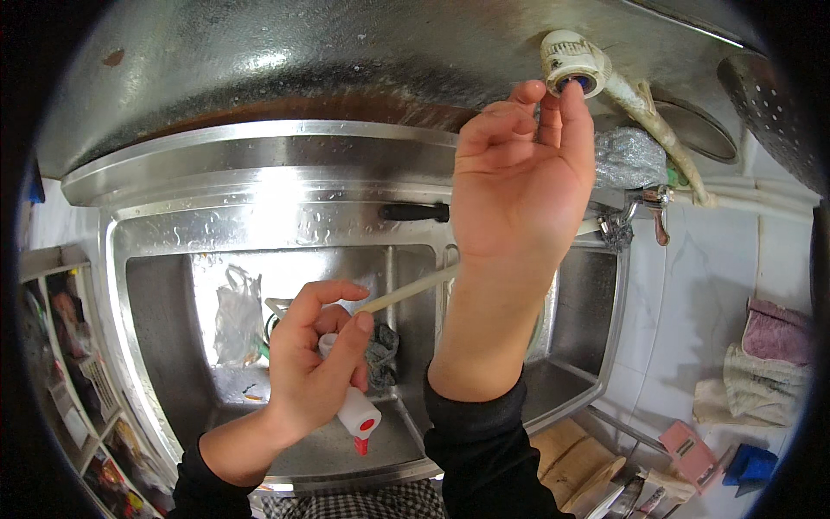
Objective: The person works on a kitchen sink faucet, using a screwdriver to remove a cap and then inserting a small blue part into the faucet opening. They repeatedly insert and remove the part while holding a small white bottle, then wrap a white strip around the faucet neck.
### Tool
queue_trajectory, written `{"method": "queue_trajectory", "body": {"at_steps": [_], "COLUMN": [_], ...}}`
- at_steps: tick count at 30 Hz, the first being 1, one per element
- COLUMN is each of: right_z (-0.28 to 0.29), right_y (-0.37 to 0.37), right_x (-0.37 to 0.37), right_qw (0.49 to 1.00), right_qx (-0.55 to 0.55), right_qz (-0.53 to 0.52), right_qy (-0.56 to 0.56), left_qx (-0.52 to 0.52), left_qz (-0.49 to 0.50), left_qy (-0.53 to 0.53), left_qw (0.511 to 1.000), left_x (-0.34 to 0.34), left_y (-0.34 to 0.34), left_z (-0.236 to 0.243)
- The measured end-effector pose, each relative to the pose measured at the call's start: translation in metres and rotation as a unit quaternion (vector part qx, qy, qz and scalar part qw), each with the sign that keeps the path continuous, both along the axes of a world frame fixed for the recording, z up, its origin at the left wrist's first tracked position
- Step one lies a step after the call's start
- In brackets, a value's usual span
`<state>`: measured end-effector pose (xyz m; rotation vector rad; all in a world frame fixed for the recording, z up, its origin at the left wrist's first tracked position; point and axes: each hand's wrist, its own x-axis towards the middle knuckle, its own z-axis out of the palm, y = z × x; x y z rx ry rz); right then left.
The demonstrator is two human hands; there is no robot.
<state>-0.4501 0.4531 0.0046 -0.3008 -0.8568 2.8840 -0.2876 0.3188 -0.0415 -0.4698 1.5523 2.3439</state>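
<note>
My right hand (523,182) reaches up, palm toward me, to a white round fitting (575,65) on a pipe at the top. The thumb tip is at the fitting's blue-ringed opening; the other fingers are curled beside it, and what they touch is partly hidden. Over the sink, my left hand (316,372) closes around a white cylinder (359,411) with a red dot and a red tip at its lower end. A pale tube (411,290) runs from beside the left fingertips to the right and passes behind my right forearm.
The steel double sink (112,285) holds a clear plastic bag (238,316) and a dark scrubber (382,350). A black handle (415,213) lies on its back ledge. At the right are a metal tap (653,199), a strainer (769,112), and cloths (756,372); shelves (73,346) stand left.
</note>
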Motion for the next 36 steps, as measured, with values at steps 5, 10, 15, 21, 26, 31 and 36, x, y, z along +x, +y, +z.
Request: {"method": "queue_trajectory", "body": {"at_steps": [5, 10, 15, 21, 26, 31, 36], "right_z": [0.002, 0.004, 0.002, 0.006, 0.008, 0.002, -0.01], "right_y": [-0.008, -0.006, -0.003, 0.001, -0.004, 0.003, 0.009], "right_x": [-0.003, -0.004, -0.005, -0.004, -0.005, -0.006, 0.0], "right_qw": [0.999, 0.993, 0.98, 0.989, 0.994, 0.99, 0.999], "right_qx": [-0.051, -0.114, -0.178, -0.126, -0.095, -0.119, 0.013], "right_qz": [0.008, 0.035, 0.089, 0.075, 0.047, 0.07, 0.017], "right_qy": [0.004, 0.007, 0.019, 0.009, 0.009, 0.01, 0.026], "left_qx": [-0.02, -0.023, -0.029, -0.034, -0.045, -0.055, -0.056], "left_qz": [-0.007, -0.011, -0.019, -0.018, -0.005, 0.011, 0.005], "left_qy": [-0.007, -0.012, -0.016, -0.011, -0.004, -0.007, 0.014], "left_qw": [1.0, 1.0, 0.999, 0.999, 0.999, 0.998, 0.998], "left_x": [-0.001, 0.001, 0.007, 0.019, 0.03, 0.042, 0.051], "left_y": [-0.004, -0.008, -0.009, -0.004, -0.001, 0.0, 0.001], "left_z": [-0.002, -0.005, -0.007, -0.009, -0.008, -0.004, -0.007]}}
